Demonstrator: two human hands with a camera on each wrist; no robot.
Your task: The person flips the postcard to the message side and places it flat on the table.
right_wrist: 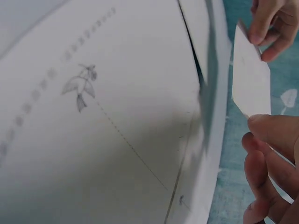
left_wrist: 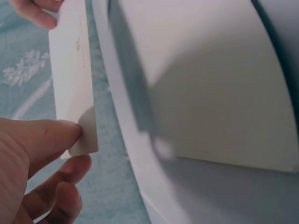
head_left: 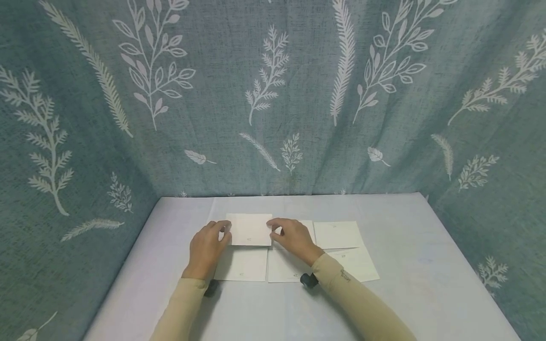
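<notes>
A blank-looking white card with a small printed mark near its lower edge is raised above the table. My left hand pinches its left end between thumb and fingers, and my right hand pinches the right end. In the left wrist view, the card tilts and shows a small figure beside a dotted line. Below the hands lie more white cards, among them a front left one and a front middle one. The right wrist view shows a bird drawing and dashed lines on a card close under that wrist.
Two further cards lie to the right, a back one and a front one, with edges meeting or overlapping. A pale cloth covers the table. Green leaf-patterned curtains stand behind and at both sides.
</notes>
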